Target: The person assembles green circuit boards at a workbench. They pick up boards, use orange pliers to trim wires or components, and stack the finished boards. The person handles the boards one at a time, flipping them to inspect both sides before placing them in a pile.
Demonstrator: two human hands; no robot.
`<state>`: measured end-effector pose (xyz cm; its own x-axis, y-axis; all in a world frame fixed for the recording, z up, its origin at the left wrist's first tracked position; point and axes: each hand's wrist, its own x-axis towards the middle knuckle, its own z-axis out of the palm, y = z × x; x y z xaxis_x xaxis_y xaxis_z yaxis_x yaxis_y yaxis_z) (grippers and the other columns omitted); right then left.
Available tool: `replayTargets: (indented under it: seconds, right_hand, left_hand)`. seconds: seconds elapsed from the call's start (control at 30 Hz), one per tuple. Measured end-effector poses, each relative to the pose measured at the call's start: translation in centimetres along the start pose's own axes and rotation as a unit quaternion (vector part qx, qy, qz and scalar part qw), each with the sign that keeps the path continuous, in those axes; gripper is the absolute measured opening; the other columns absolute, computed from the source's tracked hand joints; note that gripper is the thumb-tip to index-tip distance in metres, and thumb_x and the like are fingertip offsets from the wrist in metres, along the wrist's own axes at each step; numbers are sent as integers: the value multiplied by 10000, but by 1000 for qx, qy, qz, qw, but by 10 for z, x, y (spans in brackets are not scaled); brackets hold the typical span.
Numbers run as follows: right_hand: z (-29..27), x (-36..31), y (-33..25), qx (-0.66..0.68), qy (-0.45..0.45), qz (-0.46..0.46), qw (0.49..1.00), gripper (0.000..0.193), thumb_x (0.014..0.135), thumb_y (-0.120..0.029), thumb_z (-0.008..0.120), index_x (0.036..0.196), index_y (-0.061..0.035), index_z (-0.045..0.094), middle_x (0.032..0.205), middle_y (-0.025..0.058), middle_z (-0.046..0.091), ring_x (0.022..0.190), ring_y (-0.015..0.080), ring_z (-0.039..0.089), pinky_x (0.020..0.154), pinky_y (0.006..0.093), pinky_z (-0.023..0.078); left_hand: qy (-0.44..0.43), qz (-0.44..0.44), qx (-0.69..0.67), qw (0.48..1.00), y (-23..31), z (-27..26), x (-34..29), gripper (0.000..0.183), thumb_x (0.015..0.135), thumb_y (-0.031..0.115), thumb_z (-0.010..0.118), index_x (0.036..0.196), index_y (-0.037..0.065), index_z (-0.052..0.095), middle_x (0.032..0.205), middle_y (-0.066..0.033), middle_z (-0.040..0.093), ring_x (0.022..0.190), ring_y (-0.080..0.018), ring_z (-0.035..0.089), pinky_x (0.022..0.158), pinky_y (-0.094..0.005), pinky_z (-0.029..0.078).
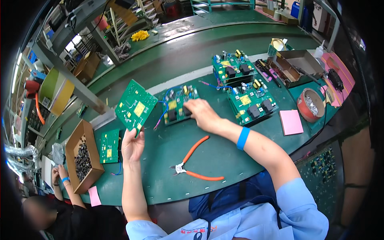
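My left hand (133, 147) pinches a green circuit board (134, 106) by its lower corner. It is held up above the table, its face dotted with solder joints and yellow patches. With bent fingers, my right hand (205, 117) grips the right side of a second circuit board (173, 105), by its black block-shaped parts; the fingertips are partly hidden. This one lies component side up, with a blue wire along its left side. Open diagonal cutters (180, 168) with orange handles rest on the table between my forearms.
Stacked populated boards (253, 102) stand at the right. Beyond them are a cardboard tray (294, 66), a red-rimmed tin (310, 105) and a pink notepad (291, 122). At the left lie another board (109, 147) and a box of small black parts (84, 158); a co-worker's hands (60, 174) are beside it.
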<state>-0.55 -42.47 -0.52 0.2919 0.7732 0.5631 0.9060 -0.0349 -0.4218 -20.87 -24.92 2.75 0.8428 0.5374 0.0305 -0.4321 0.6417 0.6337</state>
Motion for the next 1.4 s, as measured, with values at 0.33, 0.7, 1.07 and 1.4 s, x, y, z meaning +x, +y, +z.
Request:
replayTargets:
  seconds: [0.33,0.7,1.07,1.4]
  right_hand:
    - [2,14,28,-197,100,49,974,372,632,59,498,996,-18,487,979,134,502,963,268,463,844,354,337]
    - [-25,-21,-31,707,-129,223,658,469,842,-207,438,1232,-20,257,1066,126,486,974,234,504,822,358,417]
    - [-18,-22,-25,738,-66,291,605,338,860,-136,398,1180,-31,367,1050,98,508,902,190,533,776,329,439]
    - [-15,-26,-16,768,-46,264,581,337,870,-177,371,1166,-17,385,1041,101,519,903,200,533,784,339,429]
  left_hand:
    - [20,-27,77,996,-16,14,-6,404,720,-44,500,1102,27,390,1020,-74,504,862,-158,529,691,-278,479]
    - [-33,-102,141,984,-42,39,-22,483,708,-62,524,1146,40,350,1062,-82,488,920,-180,527,687,-313,504]
    - [-42,-105,222,968,-50,37,-18,502,724,16,561,1163,23,318,1063,-95,484,911,-176,523,684,-312,502]
    - [-65,-116,262,956,-54,37,-19,565,722,118,605,1187,34,295,1025,-103,495,870,-199,532,676,-317,493]
